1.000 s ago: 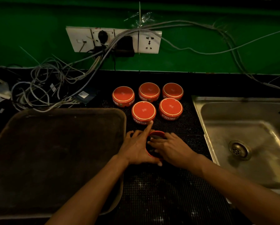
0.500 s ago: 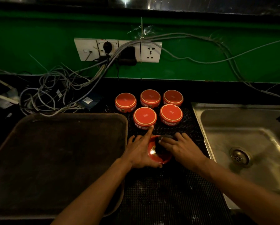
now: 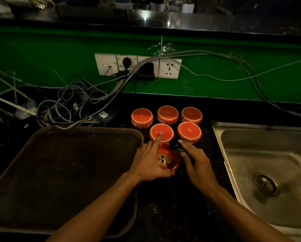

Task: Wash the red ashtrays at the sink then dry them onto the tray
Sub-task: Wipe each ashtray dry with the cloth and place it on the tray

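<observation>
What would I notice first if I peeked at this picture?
Five upside-down red ashtrays sit in two rows against the green wall. Nearer, the left hand holds one ashtray open side up. A tangle of cables lies behind the brown tray.

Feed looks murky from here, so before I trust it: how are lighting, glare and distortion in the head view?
Head view: dim overall, tray nearly lost in shadow; red ashtrays stay readable; glare on the steel shelf and sink; wide-angle bending bows the green wall's edges; both hands are sharp enough.
</observation>
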